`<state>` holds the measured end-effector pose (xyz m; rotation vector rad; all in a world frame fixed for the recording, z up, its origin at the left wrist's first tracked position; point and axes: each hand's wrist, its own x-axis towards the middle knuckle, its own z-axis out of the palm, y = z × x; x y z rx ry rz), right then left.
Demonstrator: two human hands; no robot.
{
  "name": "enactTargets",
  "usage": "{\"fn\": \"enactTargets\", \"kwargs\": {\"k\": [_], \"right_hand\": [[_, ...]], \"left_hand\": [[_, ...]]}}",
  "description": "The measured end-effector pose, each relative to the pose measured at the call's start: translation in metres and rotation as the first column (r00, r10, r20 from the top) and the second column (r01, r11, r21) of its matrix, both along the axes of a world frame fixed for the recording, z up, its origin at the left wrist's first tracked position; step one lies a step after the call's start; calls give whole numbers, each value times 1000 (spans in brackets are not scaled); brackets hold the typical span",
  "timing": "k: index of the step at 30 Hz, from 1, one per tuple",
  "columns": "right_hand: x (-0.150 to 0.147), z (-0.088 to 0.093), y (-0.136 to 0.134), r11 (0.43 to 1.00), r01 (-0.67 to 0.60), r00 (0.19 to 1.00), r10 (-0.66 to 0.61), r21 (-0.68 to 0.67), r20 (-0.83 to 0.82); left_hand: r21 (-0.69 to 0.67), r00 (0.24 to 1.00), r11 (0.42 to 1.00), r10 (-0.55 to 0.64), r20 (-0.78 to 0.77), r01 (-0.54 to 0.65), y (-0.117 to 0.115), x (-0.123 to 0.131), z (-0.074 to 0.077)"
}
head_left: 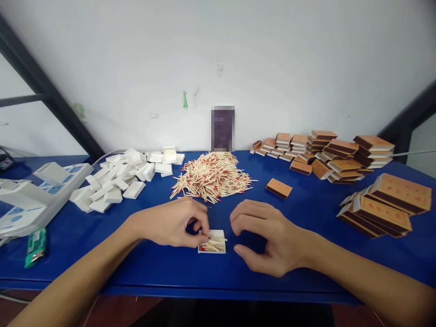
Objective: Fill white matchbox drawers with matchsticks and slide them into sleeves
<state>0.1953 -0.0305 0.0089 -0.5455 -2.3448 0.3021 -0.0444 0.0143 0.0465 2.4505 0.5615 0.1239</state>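
A small white matchbox tray (221, 235) lies on the blue table in front of me, partly filled with matches (213, 246). Over its left end, my left hand (180, 222) has thumb and forefinger closed on a few matches, whose red heads show by the fingertips. My right hand (265, 236) is just right of the tray, fingers curved and apart from the thumb, holding nothing. Beyond both hands rises a large heap of loose matches (211, 177). One orange matchbox sleeve (279, 187) lies by itself to the right of the heap.
White trays (119, 172) are piled at the left, beside a power strip (64, 190) and a green packet (36, 245). Orange matchbox sleeves (344, 163) are stacked at the right, with more sleeves (384, 209) nearer. A blurred dark rectangle (222, 129) stands against the wall.
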Motion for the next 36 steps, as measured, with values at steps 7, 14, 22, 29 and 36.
{"fn": "enactTargets", "kwargs": {"k": [7,14,22,29,36], "right_hand": [[-12,-6,-2,975,49,964,10,-217,264],[-3,-6,8,949,152,959,-74,-277,275],[3,-6,12,937,138,959,-46,-321,280],[10,-4,16,933,134,948,-22,-334,318],[14,-3,19,933,46,961,56,-356,270]], "left_hand": [[122,942,949,262,210,-291,10,3,-17],[-36,830,923,361,425,-382,10,6,-19],[132,906,953,209,368,-274,12,2,-25],[399,983,904,97,156,-153,26,0,-40],[431,990,895,66,127,-115,23,2,-41]]}}
